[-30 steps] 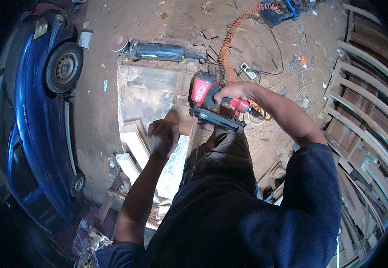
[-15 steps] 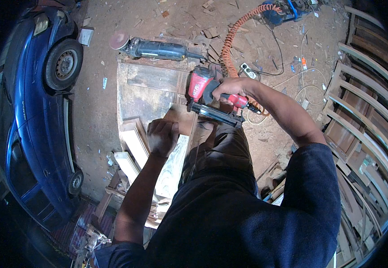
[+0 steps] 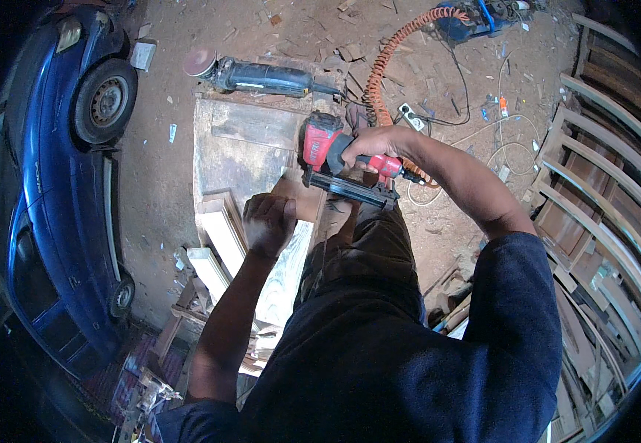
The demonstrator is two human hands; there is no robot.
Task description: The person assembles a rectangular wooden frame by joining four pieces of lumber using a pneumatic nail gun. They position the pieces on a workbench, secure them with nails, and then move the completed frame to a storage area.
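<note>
Squarely in the middle, the right hand [image 3: 364, 150] has its fingers clamped round the grip of a red and black nail gun [image 3: 317, 145]. The gun is over the near right part of a worn bench [image 3: 243, 159], its nose beside the upper right corner of a brown board [image 3: 305, 198] and its magazine slanting down to the right, above the person's trousers [image 3: 376, 247]. The left hand [image 3: 269, 225] is at the board's left side, knuckles up and fingers curled in together (whether they pinch the board, I cannot tell). Below the board lies a pale plank [image 3: 288, 269], with pale strips [image 3: 221, 225] just left of the hand. At the bench's far end rests a sander [image 3: 265, 78], its round disc pointing left. An orange coiled hose [image 3: 380, 74] runs from near the right wrist up to a blue machine [image 3: 471, 21], passing a white power strip [image 3: 409, 117]. A blue car [image 3: 58, 199] stands to the left; wooden frames [image 3: 597, 155] lie to the right.
</note>
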